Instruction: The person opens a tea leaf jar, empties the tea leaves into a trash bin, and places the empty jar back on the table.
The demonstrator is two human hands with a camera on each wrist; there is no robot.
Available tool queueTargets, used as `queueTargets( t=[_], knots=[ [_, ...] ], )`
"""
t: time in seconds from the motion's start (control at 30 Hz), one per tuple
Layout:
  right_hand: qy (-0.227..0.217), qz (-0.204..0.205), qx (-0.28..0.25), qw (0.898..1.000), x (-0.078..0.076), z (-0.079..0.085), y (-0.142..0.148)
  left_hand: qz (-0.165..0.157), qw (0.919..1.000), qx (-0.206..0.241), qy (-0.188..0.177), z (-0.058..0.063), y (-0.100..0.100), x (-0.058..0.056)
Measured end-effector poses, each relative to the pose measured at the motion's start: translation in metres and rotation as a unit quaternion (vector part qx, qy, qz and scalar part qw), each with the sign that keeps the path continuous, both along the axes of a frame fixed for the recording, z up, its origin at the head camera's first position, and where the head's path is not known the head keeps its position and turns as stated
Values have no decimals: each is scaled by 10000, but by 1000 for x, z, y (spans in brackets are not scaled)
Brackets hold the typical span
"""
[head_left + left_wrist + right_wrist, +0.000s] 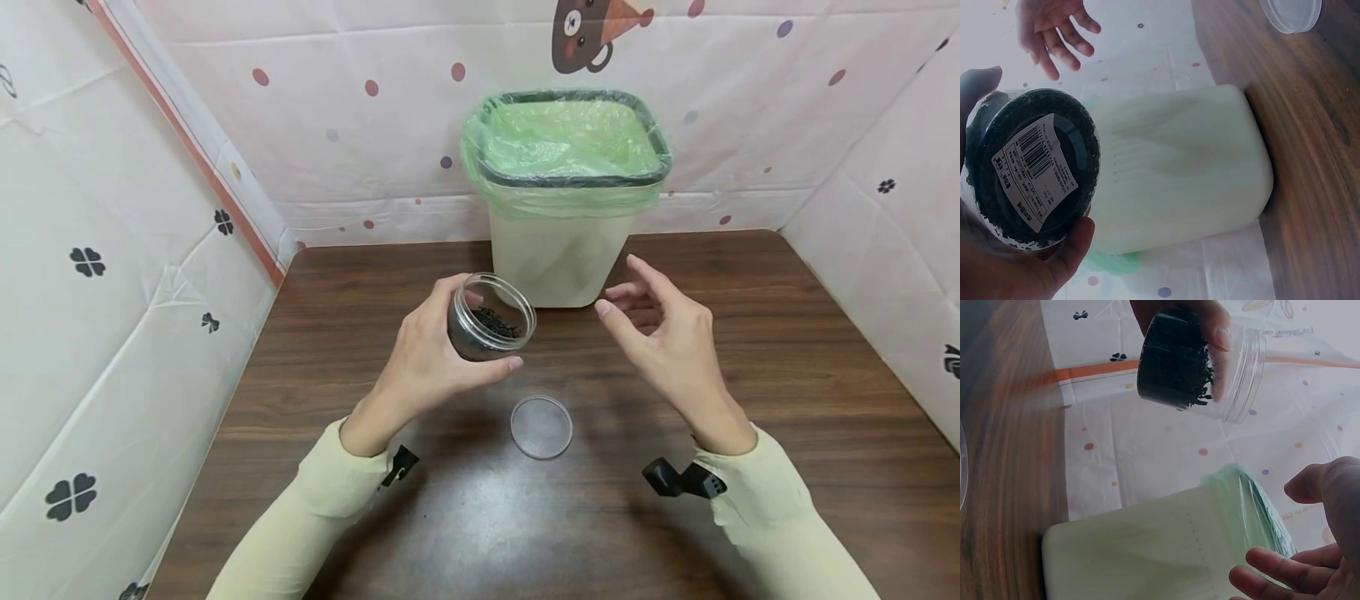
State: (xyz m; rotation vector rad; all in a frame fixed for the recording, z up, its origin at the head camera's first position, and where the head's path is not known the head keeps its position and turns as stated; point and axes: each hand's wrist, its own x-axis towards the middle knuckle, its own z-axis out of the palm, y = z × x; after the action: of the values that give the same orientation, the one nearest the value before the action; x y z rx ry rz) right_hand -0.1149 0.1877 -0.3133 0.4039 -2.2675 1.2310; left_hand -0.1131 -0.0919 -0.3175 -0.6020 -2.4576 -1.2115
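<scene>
My left hand [422, 354] grips a clear jar [491, 321] around its side, raised over the table with its uncapped mouth tilted toward me. Dark, leaf-like bits [1175, 359] fill roughly the lower half, as the right wrist view shows. A printed barcode label [1035, 172] is stuck to the jar's base in the left wrist view. To the right of the jar, my right hand [667, 337] hovers with fingers spread and loosely bent, holding nothing. A round clear lid [542, 427] lies on the table between my forearms.
A cream trash bin [558, 258] stands at the table's back, just beyond both hands. Its dark rim ring [577, 179] clamps a green plastic liner [562, 137]. Patterned cloth [390, 125] hangs behind and at both sides of the brown wooden table [315, 333].
</scene>
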Motion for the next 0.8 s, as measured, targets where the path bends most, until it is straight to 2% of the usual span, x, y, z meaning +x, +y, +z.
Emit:
queueTargets(
  t=[0.33,0.8],
  knots=[
    [-283,5,-58,9996,-1,5,3,4,10000,53,58,2,-1,-1],
    [-224,-123,-118,9996,-5,15,7,43,9999,54,87,6,-4,-5]
  ],
)
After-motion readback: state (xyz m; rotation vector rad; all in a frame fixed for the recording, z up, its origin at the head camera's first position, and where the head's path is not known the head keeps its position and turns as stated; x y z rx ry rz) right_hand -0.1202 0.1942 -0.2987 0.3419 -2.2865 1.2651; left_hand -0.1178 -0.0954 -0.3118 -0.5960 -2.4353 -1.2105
